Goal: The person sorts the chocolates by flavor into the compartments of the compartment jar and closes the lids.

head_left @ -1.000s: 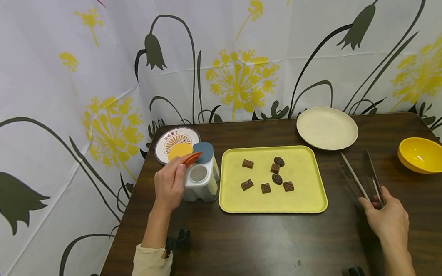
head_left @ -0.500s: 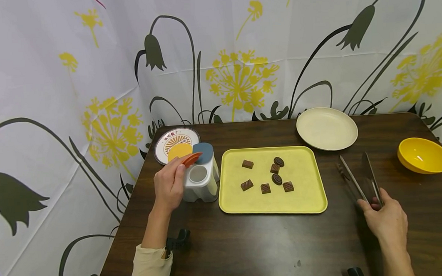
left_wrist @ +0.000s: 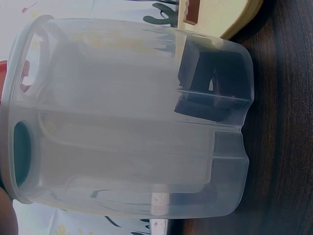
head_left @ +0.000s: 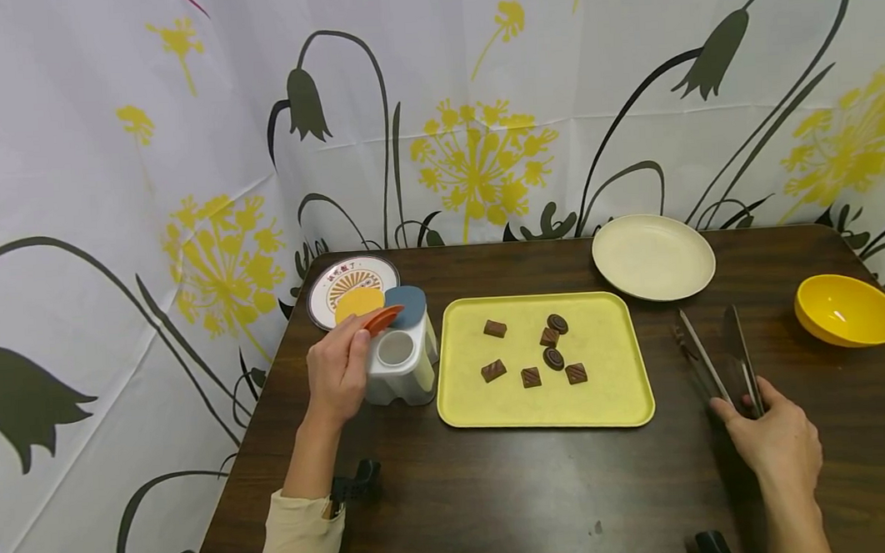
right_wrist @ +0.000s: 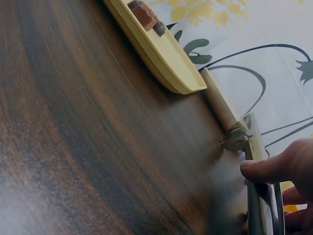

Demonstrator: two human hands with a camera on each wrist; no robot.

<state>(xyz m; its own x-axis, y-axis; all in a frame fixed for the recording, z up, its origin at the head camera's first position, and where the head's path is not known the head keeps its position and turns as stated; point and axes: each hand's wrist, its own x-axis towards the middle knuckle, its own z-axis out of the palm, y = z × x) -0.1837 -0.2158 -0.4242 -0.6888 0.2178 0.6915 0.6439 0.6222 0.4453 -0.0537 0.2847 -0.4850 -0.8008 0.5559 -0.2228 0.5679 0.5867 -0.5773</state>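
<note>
My left hand [head_left: 338, 372] pinches an orange lid [head_left: 385, 319], tilted up over a translucent container [head_left: 419, 370] with a white top. The round opening [head_left: 397, 348] under that lid is uncovered, while a yellow lid [head_left: 360, 302] and a blue lid [head_left: 408, 305] lie farther back on the top. Through the clear wall, the left wrist view shows dark pieces [left_wrist: 198, 68] at the bottom. My right hand [head_left: 780, 442] holds metal tongs [head_left: 747, 361] by their arms, which stand apart with nothing between the tips.
Several chocolates [head_left: 531, 377] lie on a yellow tray [head_left: 464, 409] mid-table. A cream plate [head_left: 654, 257] sits behind the tongs and a yellow bowl [head_left: 850, 311] to their right. Behind the container is a printed plate [head_left: 330, 286]. A patterned curtain [head_left: 476, 49] hangs behind the table.
The tongs and my right hand have shifted very slightly, with the tips a little to the left. My left hand and the orange lid have stayed in place.
</note>
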